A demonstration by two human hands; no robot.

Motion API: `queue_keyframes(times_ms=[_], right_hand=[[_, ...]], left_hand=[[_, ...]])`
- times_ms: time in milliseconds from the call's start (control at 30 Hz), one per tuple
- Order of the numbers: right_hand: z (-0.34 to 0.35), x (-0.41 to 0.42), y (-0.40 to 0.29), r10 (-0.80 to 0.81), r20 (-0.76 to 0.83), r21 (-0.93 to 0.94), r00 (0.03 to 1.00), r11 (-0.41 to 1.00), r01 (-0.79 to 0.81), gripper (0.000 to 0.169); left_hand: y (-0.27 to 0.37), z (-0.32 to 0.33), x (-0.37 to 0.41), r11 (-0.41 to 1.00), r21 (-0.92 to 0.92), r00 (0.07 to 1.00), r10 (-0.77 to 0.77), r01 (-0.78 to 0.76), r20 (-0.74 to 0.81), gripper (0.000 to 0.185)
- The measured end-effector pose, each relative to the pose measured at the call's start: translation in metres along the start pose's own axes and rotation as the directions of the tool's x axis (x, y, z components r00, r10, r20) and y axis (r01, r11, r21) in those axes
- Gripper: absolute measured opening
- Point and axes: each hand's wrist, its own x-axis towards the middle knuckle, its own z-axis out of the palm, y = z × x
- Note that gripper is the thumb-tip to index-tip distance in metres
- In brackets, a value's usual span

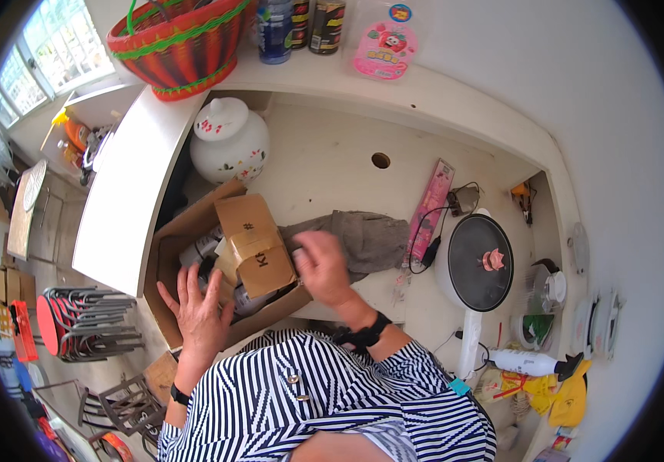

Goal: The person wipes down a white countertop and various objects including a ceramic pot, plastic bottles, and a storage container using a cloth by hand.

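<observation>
In front of me a large open cardboard box (277, 315) holds white containers, partly hidden. A smaller cardboard box (255, 216), taped and bearing writing, lies tilted across its opening. My left hand (200, 312) is spread over the large box's near left side, its fingertips by the tape and the small box's left edge. Just past the small box's right edge is my right hand (325, 270), slightly blurred, fingers bent. Whether it touches the box is unclear. Behind that hand a crumpled grey-brown cloth (369, 242) lies on the white surface.
A white lidded ceramic jar (230, 144) stands behind the large box. Rightward lie a pink package (429, 213), a black cable and a lidded electric pan (480, 263), its handle pointing towards me. A woven basket (184, 55) and bottles stand on the upper ledge. Stacked stools (86, 323) are left.
</observation>
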Motion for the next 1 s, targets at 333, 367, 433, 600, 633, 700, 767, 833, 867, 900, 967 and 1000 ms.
queue_keyframes(times_ms=[333,367,433,600,633,700,767,833,867,900,967,1000], right_hand=[[-0.036,-0.021,0.102,0.559,0.108,-0.717,0.822,0.616,-0.325,0.068],[-0.04,-0.017,0.115,0.54,0.104,-0.701,0.835,0.636,-0.324,0.067],[-0.053,0.003,0.12,0.482,-0.062,-0.507,0.874,0.739,-0.444,0.05],[-0.072,0.073,0.101,0.482,-0.236,-0.004,0.844,0.868,-0.497,0.033],[-0.069,0.086,0.1,0.51,-0.212,0.131,0.834,0.86,-0.493,0.034],[-0.056,0.109,0.103,0.553,-0.156,0.394,0.819,0.795,-0.461,0.034],[-0.04,0.124,0.111,0.662,-0.207,0.702,0.721,0.614,-0.362,0.033],[-0.033,0.131,0.121,0.73,-0.225,0.853,0.645,0.468,-0.232,0.031],[-0.037,0.134,0.126,0.743,-0.238,0.885,0.625,0.432,-0.177,0.03],[-0.044,0.137,0.133,0.759,-0.249,0.911,0.601,0.395,-0.121,0.029],[-0.063,0.135,0.17,0.796,-0.166,0.956,0.582,0.275,-0.103,0.025],[-0.076,0.141,0.17,0.82,-0.136,0.974,0.556,0.213,-0.076,0.027]], left_hand=[[-0.005,0.02,-0.031,0.973,-0.195,0.973,0.159,-0.126,0.168,0.074],[-0.005,0.02,-0.032,0.973,-0.192,0.966,0.163,-0.124,0.2,0.075],[-0.009,0.023,-0.031,0.977,-0.175,0.963,0.159,-0.121,0.219,0.076],[-0.01,0.035,-0.027,0.974,-0.202,0.975,0.141,-0.106,0.17,0.065],[-0.01,0.034,-0.026,0.97,-0.222,0.976,0.138,-0.099,0.167,0.063],[-0.009,0.035,-0.031,0.976,-0.207,0.982,0.107,-0.073,0.158,0.058],[-0.008,0.036,-0.034,0.979,-0.202,0.982,0.072,-0.036,0.174,0.057],[-0.006,0.04,-0.036,0.983,-0.182,0.985,0.047,-0.017,0.167,0.057],[-0.006,0.042,-0.037,0.985,-0.174,0.985,0.041,-0.012,0.166,0.059],[-0.007,0.042,-0.038,0.986,-0.168,0.985,0.036,-0.007,0.167,0.061],[-0.007,0.041,-0.037,0.989,-0.145,0.983,0.048,-0.022,0.178,0.062],[-0.008,0.043,-0.036,0.989,-0.149,0.982,0.043,-0.015,0.185,0.063]])
